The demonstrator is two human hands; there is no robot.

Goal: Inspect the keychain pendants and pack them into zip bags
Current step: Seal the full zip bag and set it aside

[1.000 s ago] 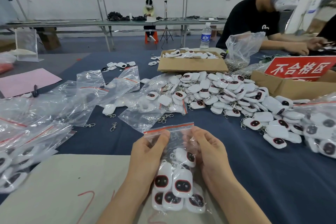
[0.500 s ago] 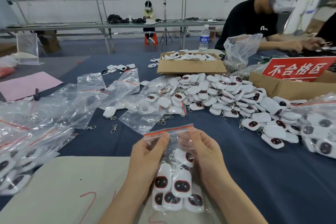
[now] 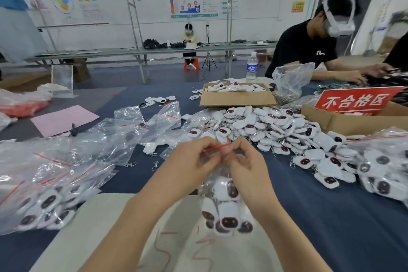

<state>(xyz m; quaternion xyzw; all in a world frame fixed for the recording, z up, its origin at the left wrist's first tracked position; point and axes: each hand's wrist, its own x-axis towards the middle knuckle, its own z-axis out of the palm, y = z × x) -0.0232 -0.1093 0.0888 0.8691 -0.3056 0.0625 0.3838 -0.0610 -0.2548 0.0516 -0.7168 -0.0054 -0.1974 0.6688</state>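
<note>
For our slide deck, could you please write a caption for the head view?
Left hand and right hand pinch the red zip strip of a bag filled with pendants.

Zip bag (image 3: 220, 187) clear glossy plastic; pendants (image 3: 227, 216) smooth white plastic; box (image 3: 237, 97) matt cardboard

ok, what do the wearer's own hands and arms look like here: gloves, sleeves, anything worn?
Both are bare. The left hand and right hand have no gloves, and no rings, watch or bands show on them. Both forearms are uncovered right down to the bottom edge of the picture, so no sleeve is in view. No markings or tape either. Fingernails look short and plain.
</note>
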